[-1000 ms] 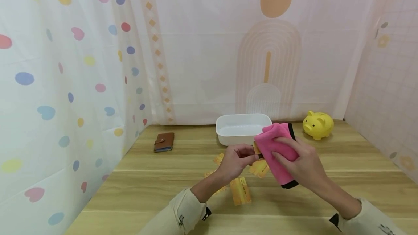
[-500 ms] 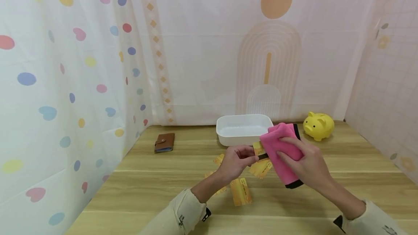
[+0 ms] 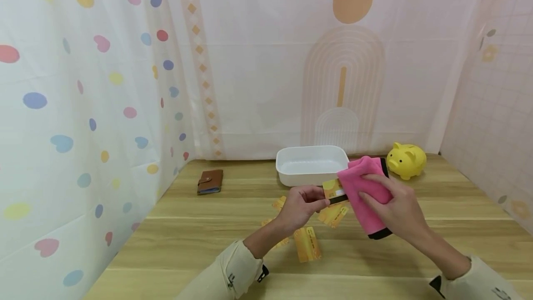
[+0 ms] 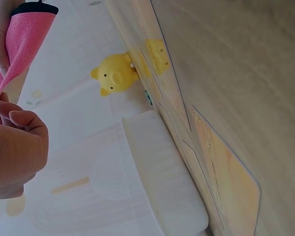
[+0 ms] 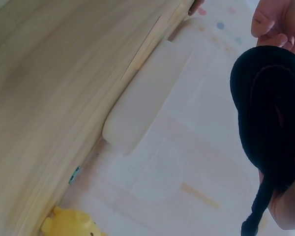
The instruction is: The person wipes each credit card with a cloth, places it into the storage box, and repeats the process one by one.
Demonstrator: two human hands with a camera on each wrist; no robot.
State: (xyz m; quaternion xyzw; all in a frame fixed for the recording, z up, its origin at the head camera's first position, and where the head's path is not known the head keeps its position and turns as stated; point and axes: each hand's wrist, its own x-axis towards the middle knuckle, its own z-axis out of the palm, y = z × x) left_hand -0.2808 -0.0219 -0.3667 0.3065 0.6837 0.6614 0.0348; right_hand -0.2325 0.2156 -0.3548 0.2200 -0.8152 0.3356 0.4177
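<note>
My left hand (image 3: 300,205) pinches a yellow bank card (image 3: 331,188) by its left edge, above the table. The card's black stripe and a white strip show. A folded pink cloth (image 3: 362,193) with black edging is held in my right hand (image 3: 399,203), fingers spread over it. The cloth covers the card's right end. Below the hands lie several orange-yellow cards (image 3: 307,245) on the table, some partly behind the left hand and wrist. In the right wrist view the cloth's dark edge (image 5: 258,108) hides most of the right hand.
A white plastic bin (image 3: 312,179) stands at the back middle of the wooden table (image 3: 175,244). To its left lies a brown snap wallet (image 3: 210,181). At the back right sits a yellow piggy bank (image 3: 405,161). Curtains hang behind and on both sides.
My right hand and the cloth have slid to the right along the card, so more of its face and stripe shows. My left hand has stayed in place.
</note>
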